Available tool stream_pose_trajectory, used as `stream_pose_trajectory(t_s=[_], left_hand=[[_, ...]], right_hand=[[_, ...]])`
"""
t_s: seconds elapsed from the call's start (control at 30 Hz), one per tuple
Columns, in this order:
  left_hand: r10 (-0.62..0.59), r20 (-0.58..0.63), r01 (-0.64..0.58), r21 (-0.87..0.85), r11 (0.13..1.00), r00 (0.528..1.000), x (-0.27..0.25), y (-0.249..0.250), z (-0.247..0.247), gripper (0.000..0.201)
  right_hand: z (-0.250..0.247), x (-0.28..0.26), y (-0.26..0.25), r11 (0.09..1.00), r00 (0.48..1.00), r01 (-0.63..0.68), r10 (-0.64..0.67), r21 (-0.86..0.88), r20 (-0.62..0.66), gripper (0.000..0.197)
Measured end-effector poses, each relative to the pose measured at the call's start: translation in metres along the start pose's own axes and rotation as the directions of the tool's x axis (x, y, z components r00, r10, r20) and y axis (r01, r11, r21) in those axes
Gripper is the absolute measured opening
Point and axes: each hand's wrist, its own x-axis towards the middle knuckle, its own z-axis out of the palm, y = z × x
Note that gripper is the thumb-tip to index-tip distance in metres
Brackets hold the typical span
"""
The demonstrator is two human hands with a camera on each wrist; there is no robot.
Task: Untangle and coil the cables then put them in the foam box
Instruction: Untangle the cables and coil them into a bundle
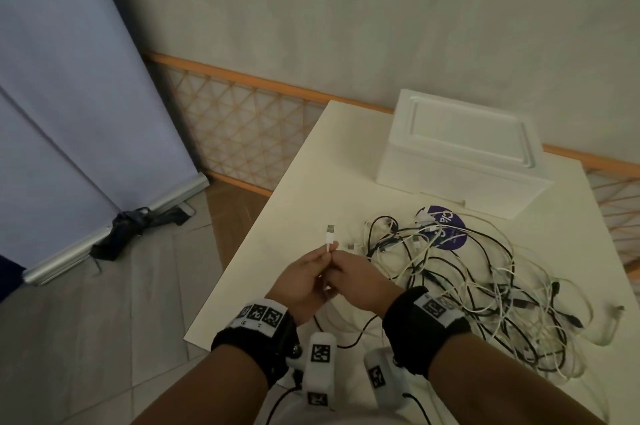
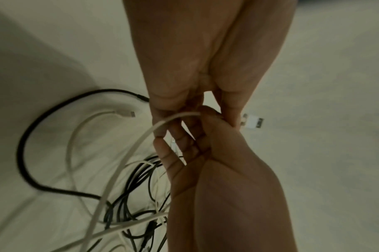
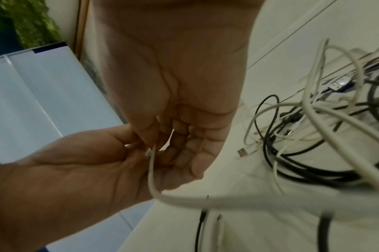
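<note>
Together left hand (image 1: 304, 277) | right hand (image 1: 356, 281) pinch white cable (image 1: 330, 237) | fingertips hidden.

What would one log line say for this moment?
both hands: left hand and right hand pinch white cable | tangle: on table | foam box: lid on

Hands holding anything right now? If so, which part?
Yes: both the left hand and the right hand pinch one white cable just below its USB plug, which sticks up above the fingertips; the rest trails into the tangle.
</note>
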Motion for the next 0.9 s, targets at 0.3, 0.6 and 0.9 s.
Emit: stream_pose_trajectory(t_s=[0.3,0.6,0.9], left_hand=[[-0.024,0.037,0.011,0.309,0.951,0.999,0.011,0.004,0.005,0.028],[0.084,-0.261,-0.139,-0.202,0.969,0.962,0.035,0.048,-0.018,0.026],[0.122,-0.538,-0.147,-0.003,0.989,0.834,0.052,0.091,-0.110,0.018]], right_hand=[[-0.015,-0.005,0.004,0.998,0.995,0.037,-0.032,0.041,-0.097,0.019],[-0.061,-0.024,0.013,0.967,1.000,-0.014,0.010,-0.253,-0.017,0.018],[-0.160,-0.105,0.075,0.695,0.856,-0.479,0.234,-0.537,-0.461,0.015]])
